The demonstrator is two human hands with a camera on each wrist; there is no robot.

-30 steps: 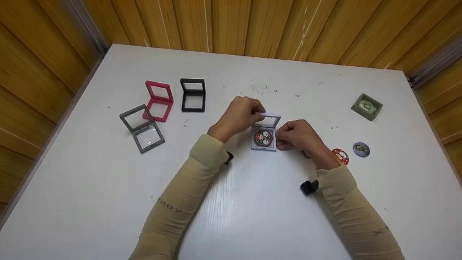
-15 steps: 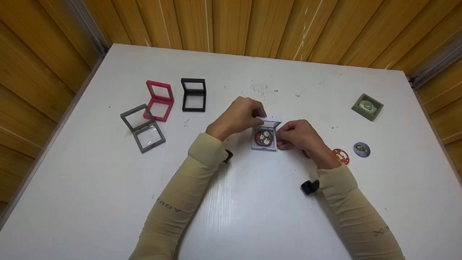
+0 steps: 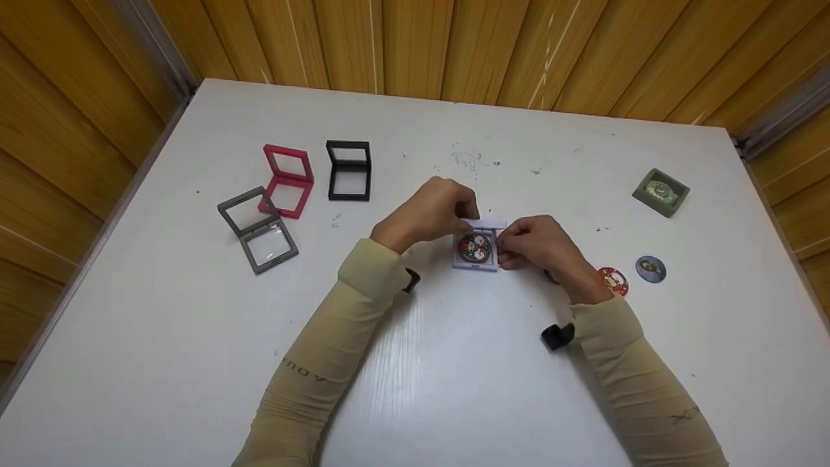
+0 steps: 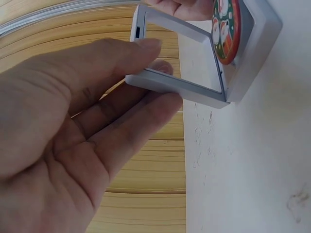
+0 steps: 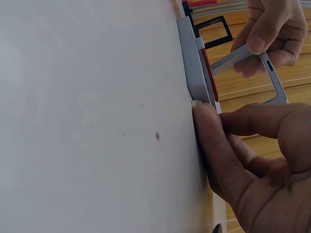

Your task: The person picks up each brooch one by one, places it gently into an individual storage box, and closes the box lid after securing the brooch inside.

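Frames are sitting open at the far left of the white table (image 3: 162, 337): a small grey square hinged frame case (image 3: 257, 229) nearest the edge, a pink square frame case (image 3: 286, 179) touching it just behind, and a black square frame case (image 3: 349, 170) a little to the right of those, each with its lid standing up.

Near the middle of the table I am working on the pale lilac square display case (image 3: 476, 250), which is lying flat on the table between my two hands. A round badge printed in red, green and white (image 3: 474, 247) is resting inside its base. My left hand (image 3: 429, 213) is pinching the case's hinged lid frame (image 4: 177, 65): my thumb is lying on one face of the frame and my fingers (image 4: 141, 126) are curling under the other, and the lid is standing only partly raised, leaning over the badge. My right hand (image 3: 540, 246) is bracing the base from its right side, with my fingertips (image 5: 206, 131) pressing against the edge of the base where it meets the table and the thumb curling in above them.

Farther right, a round red badge (image 3: 613, 281) is lying just beside my right wrist, and a round blue-grey badge (image 3: 650, 268) is sitting near it. Well apart, toward the far right corner, an olive green square case (image 3: 661, 191) is resting closed with something round inside it.
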